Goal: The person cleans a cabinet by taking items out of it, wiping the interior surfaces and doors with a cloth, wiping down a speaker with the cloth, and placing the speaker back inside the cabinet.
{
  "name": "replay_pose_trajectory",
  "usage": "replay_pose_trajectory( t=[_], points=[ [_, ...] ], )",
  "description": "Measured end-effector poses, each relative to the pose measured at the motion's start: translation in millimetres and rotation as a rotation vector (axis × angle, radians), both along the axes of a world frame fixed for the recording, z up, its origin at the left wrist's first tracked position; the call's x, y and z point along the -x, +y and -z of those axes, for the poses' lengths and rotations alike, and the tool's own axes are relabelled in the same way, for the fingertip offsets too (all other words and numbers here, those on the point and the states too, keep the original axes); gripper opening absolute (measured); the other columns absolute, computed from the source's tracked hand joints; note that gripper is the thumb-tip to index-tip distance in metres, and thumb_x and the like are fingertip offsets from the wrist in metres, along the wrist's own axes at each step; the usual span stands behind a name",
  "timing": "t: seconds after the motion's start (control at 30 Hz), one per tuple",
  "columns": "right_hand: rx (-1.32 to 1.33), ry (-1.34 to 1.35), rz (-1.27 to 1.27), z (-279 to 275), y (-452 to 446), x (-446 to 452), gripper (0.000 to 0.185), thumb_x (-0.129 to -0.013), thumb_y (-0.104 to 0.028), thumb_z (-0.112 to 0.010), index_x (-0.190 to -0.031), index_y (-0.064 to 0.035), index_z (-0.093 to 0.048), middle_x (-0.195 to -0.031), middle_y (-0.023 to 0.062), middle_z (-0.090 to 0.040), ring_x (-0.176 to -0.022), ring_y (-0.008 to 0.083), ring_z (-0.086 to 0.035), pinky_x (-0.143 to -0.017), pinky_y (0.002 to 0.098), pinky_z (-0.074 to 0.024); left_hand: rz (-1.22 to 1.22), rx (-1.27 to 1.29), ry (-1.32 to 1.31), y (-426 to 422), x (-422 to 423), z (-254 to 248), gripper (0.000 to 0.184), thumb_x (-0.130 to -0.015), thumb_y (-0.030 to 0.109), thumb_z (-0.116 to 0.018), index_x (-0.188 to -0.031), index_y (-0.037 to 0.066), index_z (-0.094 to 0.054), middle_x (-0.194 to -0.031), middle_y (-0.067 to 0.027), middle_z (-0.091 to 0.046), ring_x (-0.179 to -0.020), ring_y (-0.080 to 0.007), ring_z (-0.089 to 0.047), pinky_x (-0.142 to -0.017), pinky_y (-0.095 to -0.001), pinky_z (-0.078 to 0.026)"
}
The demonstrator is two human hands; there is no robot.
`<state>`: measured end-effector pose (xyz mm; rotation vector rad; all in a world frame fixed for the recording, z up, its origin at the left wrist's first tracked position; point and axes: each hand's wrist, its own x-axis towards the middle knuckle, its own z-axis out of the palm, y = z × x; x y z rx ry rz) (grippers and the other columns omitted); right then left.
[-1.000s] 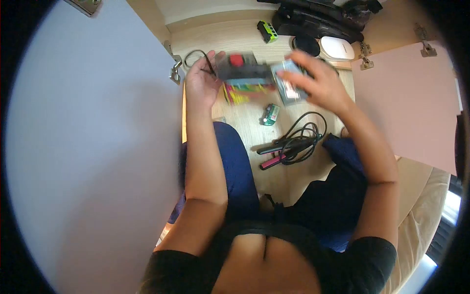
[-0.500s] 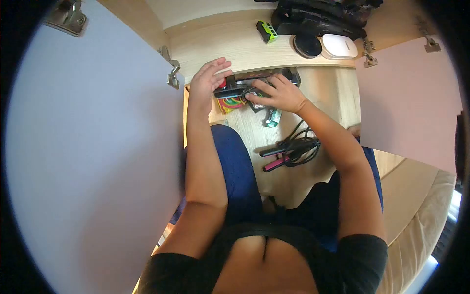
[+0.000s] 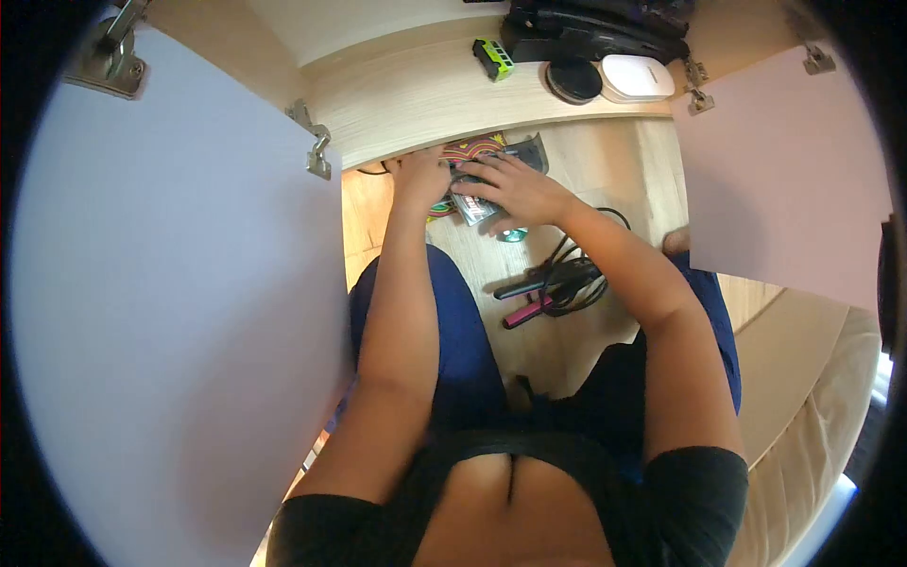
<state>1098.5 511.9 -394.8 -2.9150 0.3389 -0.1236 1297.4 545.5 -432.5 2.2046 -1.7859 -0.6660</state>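
Observation:
Just below the cabinet's shelf edge, both hands are at a small pile of things on the floor. My left hand (image 3: 421, 178) is at the pile's left side, fingers stretched forward and partly hidden. My right hand (image 3: 520, 192) lies across the middle with its fingers spread, on top of a dark packet with a clear plastic front (image 3: 475, 210). Beyond the fingers show a colourful striped item (image 3: 477, 147) and a dark grey item (image 3: 533, 153). A small teal item (image 3: 513, 234) pokes out below my right hand. What lies under the palms is hidden.
A hair straightener (image 3: 531, 307) with pink plates and a looped black cord lies on the floor between my legs. On the shelf (image 3: 406, 109) are a green-and-black box (image 3: 493, 60), a round black container (image 3: 573, 80), a white case (image 3: 638, 77) and black equipment (image 3: 595, 33). Cabinet doors stand at both sides.
My left hand has come down from above the pile onto its left side. The long dark items there have shifted out of sight, and the striped item now shows behind my fingers.

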Motion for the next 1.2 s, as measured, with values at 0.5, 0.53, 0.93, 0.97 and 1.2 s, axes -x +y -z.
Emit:
replay_pose_trajectory(
  t=[0.5,0.53,0.93,0.97,1.2],
  points=[
    [0.209,-0.138,0.836,-58.7,-82.7,-66.6,0.033,-0.082,-0.026,-0.06,-0.108,-0.0062,-0.055,-0.103,0.0176,-0.058,-0.096,0.0355,-0.059,-0.08,0.0424,-0.0523,0.243,-0.47,-0.043,23.4,46.3,-15.9,0.066,-0.084,0.013,-0.052,-0.142,0.035,-0.031,-0.152,-0.0004,-0.016,-0.138,-0.0255,-0.02,-0.1,-0.0709,-0.021],
    [0.208,-0.14,0.839,-54.0,-87.3,-69.9,0.033,-0.082,-0.026,-0.06,-0.108,-0.0062,-0.055,-0.103,0.0176,-0.058,-0.096,0.0355,-0.059,-0.08,0.0424,-0.0523,0.245,-0.47,-0.046,25.1,45.9,-18.7,0.066,-0.084,0.013,-0.052,-0.142,0.035,-0.031,-0.152,-0.0004,-0.016,-0.138,-0.0255,-0.02,-0.1,-0.0709,-0.021],
    [-0.347,-0.044,0.361,-93.5,-25.7,41.9,0.051,-0.07,-0.007,-0.066,-0.118,-0.0095,-0.05,-0.107,0.0141,-0.058,-0.102,0.0333,-0.056,-0.088,0.0417,-0.0462,0.369,-0.362,-0.053,23.7,66.0,-16.0,0.066,-0.086,0.025,-0.055,-0.145,0.027,-0.025,-0.152,-0.002,-0.019,-0.139,-0.0254,-0.02,-0.105,-0.064,-0.019],
    [-0.398,0.023,0.273,-88.3,-11.8,61.0,0.053,-0.07,-0.007,-0.066,-0.12,-0.0104,-0.049,-0.107,0.0144,-0.057,-0.103,0.034,-0.055,-0.089,0.0423,-0.0453,0.38,-0.289,0.003,22.9,67.5,-16.7,0.065,-0.086,0.025,-0.055,-0.145,0.025,-0.026,-0.151,-0.0028,-0.022,-0.138,-0.0257,-0.022,-0.106,-0.0606,-0.02],
    [-0.485,0.313,0.259,-41.7,39.4,124.9,0.045,-0.07,-0.006,-0.066,-0.114,-0.0073,-0.052,-0.106,0.0129,-0.053,-0.102,0.0331,-0.054,-0.088,0.0432,-0.0439,0.458,-0.226,0.038,24.4,82.3,-9.4,0.068,-0.084,0.023,-0.059,-0.144,0.021,-0.028,-0.15,-0.0036,-0.026,-0.137,-0.0242,-0.027,-0.107,-0.0522,-0.025]
  ],
)
